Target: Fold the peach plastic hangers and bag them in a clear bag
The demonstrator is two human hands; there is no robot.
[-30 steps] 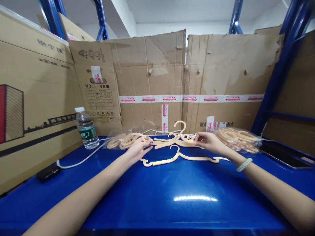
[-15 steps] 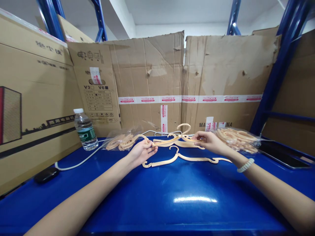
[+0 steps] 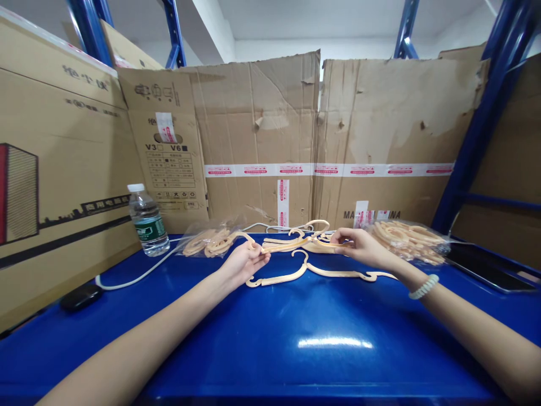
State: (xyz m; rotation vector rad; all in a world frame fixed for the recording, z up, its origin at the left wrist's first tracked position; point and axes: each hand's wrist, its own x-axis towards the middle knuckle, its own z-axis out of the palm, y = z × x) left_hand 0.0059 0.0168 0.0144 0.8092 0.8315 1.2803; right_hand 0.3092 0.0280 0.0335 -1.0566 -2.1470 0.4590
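Both my hands hold one peach-coloured clothes hanger (image 3: 287,246) by its two ends, just above the blue table. My left hand (image 3: 244,263) pinches its left arm between thumb and fingers. On the other side my right hand (image 3: 359,247) grips the right arm, its fingertips partly hiding the plastic. The hanger's hook points up and to the right. Nearer me, a second hanger (image 3: 282,278) lies spread out on the table. Behind the held one rests at least one more hanger (image 3: 296,232), largely overlapped by it.
Clear bags of folded hangers lie at left (image 3: 213,241) and right (image 3: 408,239). A water bottle (image 3: 147,223), a white cable (image 3: 139,282) and a black mouse-like object (image 3: 81,297) are on the left. A dark tablet-like device (image 3: 490,268) lies far right. Cardboard (image 3: 257,135) walls the back.
The held hanger's hook has tipped lower and slightly to the right. Both hands keep their grip and have hardly moved.
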